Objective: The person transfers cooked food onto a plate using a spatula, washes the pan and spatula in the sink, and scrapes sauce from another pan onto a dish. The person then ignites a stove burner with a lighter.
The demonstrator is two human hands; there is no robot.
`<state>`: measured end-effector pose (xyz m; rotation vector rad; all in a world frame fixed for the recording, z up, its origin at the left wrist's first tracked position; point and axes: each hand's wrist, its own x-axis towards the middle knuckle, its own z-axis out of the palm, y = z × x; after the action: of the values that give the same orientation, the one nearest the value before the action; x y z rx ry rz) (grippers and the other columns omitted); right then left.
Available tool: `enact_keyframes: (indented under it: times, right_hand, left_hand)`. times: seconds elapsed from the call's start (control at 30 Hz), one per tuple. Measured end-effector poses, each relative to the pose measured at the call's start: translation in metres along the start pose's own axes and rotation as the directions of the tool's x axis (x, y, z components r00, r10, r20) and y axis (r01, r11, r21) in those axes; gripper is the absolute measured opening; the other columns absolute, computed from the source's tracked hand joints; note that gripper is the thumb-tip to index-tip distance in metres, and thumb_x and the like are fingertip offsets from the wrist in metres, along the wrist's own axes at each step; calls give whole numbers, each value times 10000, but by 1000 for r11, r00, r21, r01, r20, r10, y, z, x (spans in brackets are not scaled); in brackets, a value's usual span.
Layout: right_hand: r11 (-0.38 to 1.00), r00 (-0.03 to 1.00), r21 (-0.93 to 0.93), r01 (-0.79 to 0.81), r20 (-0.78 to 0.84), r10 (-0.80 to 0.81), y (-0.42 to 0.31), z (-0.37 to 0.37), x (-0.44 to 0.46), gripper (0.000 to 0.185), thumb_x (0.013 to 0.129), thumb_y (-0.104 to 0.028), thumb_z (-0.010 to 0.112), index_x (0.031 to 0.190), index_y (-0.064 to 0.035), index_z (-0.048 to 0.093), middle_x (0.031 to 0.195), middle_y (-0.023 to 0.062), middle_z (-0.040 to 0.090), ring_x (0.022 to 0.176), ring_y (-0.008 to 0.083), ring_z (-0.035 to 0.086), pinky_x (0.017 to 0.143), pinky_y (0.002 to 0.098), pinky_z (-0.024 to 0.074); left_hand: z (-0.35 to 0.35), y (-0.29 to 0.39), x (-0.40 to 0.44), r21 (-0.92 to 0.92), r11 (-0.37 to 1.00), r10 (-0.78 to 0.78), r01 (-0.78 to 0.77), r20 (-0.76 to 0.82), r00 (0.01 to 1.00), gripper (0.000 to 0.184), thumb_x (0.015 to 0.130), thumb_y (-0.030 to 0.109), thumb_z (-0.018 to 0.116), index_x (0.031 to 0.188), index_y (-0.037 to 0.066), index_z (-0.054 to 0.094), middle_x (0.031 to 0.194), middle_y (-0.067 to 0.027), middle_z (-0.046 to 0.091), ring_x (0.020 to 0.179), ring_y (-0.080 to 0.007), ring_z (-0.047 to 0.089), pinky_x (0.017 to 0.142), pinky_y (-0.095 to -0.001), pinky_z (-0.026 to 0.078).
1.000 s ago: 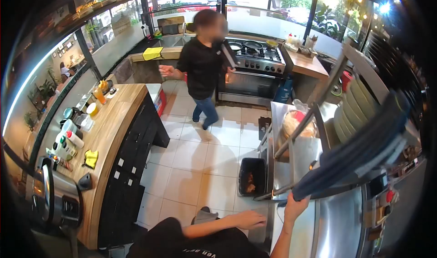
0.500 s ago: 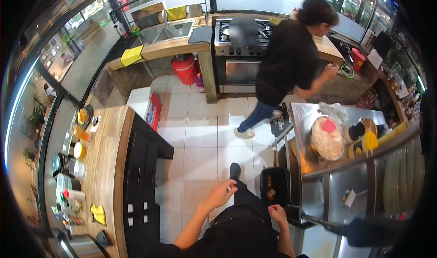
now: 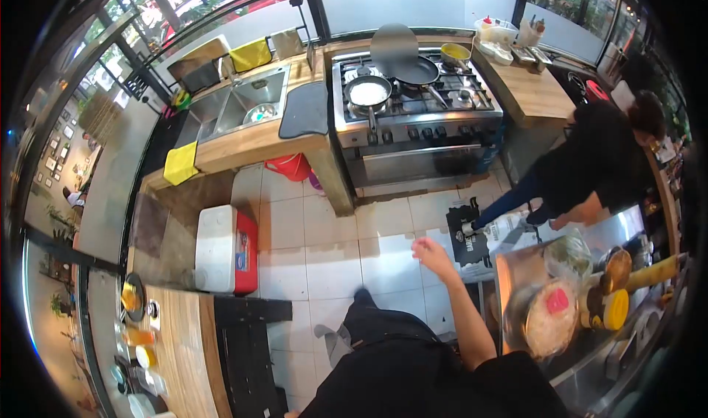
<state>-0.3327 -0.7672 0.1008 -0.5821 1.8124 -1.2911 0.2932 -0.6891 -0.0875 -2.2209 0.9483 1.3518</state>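
Note:
My right hand (image 3: pixel 434 257) is held out over the tiled floor, with its fingers loosely apart and nothing in them. Only a sliver of skin shows at the bottom edge on my left side, and the left hand itself is out of sight. A grey cloth (image 3: pixel 335 346) hangs by my left hip. Ahead stands the stove (image 3: pixel 420 130), bearing a pan with white contents (image 3: pixel 369 92), a dark pan (image 3: pixel 417 71) and a yellow bowl (image 3: pixel 455 52).
A person in black (image 3: pixel 597 156) bends over at the right, near a steel table (image 3: pixel 516 267) with a wrapped bowl (image 3: pixel 552 316). A red and white cooler (image 3: pixel 217 248) stands left. Beyond it is a sink (image 3: pixel 254 97). A wooden counter (image 3: pixel 181 344) is at the lower left.
The view has moved closer to the stove and sink. My left hand has dropped out of sight, while my right hand has come forward. The other person has moved right and bent down.

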Motion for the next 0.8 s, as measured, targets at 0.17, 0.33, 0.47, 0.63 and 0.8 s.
enact_keyframes:
  times: [0.17,0.33,0.47,0.63,0.8]
  right_hand:
    - [996,997,36,82,-7,-81,-94,19,175,280,934,-281,571,1093,-50,576,945,33,617,837,117,597,672,266,477]
    - [985,992,146,-93,-69,104,-165,42,317,365,936,-374,562,1115,-57,550,937,27,591,844,131,579,673,276,471]
    - [969,957,36,-246,-148,249,-165,55,443,475,922,-507,519,1134,-82,510,931,37,578,832,171,584,671,365,477]
    - [764,905,486,-424,223,361,-148,72,497,445,964,-533,439,929,-94,503,716,42,521,577,159,543,480,318,429]
    - [920,964,292,-263,36,264,-139,30,495,376,986,-433,456,841,-91,511,548,-8,423,393,82,383,336,238,283]
  left_hand:
    - [21,158,27,-18,985,175,-174,88,981,312,947,335,507,1010,58,637,933,-125,659,838,-226,621,718,-338,494]
    - [-33,383,19,-163,863,477,-479,-48,877,288,958,322,503,986,67,632,908,-88,656,779,-154,621,663,-287,498]
    - [-106,546,-60,-547,562,626,-620,-207,751,344,977,343,515,1148,48,560,976,-67,627,833,-148,616,677,-287,504]
    - [-104,539,-113,-539,570,366,-620,-509,779,272,983,289,487,1089,53,570,891,-47,624,766,-118,587,631,-249,477]
    - [30,368,-102,-566,788,-21,-241,-416,909,163,944,201,488,890,62,552,734,-25,544,627,-100,516,506,-250,429]
